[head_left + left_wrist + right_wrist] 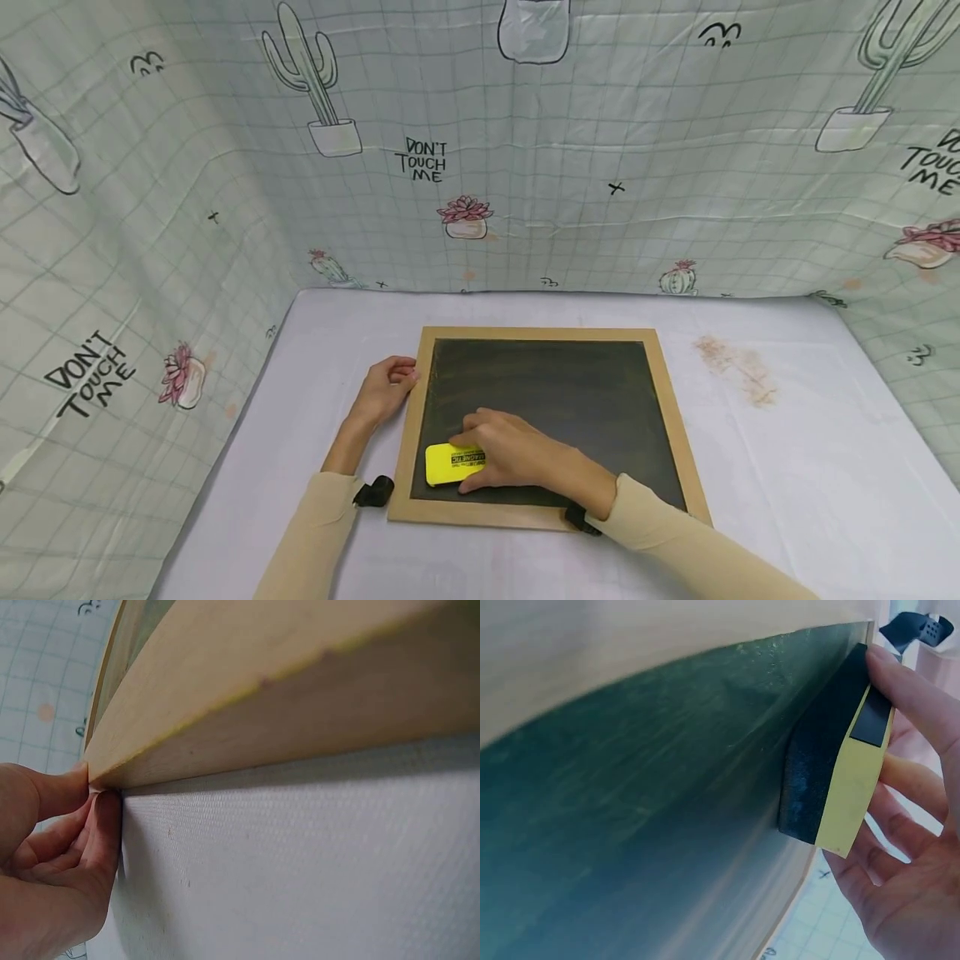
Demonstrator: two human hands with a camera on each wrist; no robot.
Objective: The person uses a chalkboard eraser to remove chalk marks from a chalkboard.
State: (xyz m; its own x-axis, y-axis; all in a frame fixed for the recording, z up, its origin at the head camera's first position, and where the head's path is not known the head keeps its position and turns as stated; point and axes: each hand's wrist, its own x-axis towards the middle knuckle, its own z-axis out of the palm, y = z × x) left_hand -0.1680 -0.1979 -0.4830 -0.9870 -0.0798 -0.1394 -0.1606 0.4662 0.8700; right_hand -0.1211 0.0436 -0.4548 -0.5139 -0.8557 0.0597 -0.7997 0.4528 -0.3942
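Note:
A chalkboard (555,400) in a light wooden frame lies on the white table. My right hand (513,450) grips a yellow magnetic eraser (442,464) over the board's lower left part. In the right wrist view the eraser (847,795) shows a dark felt side against the dark surface, with thumb and fingers on opposite sides of its yellow body. At the left side of the frame, my left hand (382,392) holds the edge. The left wrist view has its thumb and curled fingers pinching the wooden frame (225,697) at its rim.
White cloth (795,467) covers the table, with a brownish smudge (738,367) right of the board. A curtain (555,167) printed with cacti and words hangs around the back and sides. Each wrist wears a small black camera (373,492).

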